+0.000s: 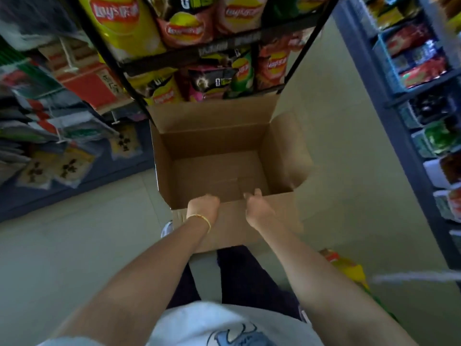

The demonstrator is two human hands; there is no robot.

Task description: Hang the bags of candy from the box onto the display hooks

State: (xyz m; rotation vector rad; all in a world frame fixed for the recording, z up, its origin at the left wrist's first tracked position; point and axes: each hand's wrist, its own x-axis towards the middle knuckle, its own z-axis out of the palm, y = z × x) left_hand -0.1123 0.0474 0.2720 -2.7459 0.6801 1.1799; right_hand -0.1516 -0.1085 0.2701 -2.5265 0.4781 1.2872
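An open cardboard box (174, 151) stands on the floor in front of me, and I see only bare cardboard inside it. My left hand (203, 206) curls over the box's near rim, fingers hidden inside. My right hand (257, 206) rests on the same near edge a little to the right, thumb up. Bags of candy (62, 168) hang from display hooks (59, 139) at the left, blurred.
A black rack of chip bags (199, 71) rises right behind the box. Shelves of packaged goods (424, 71) line the right side. A yellow packet (349, 268) lies on the pale floor by my right leg. A white shoe (167, 228) shows beside the box.
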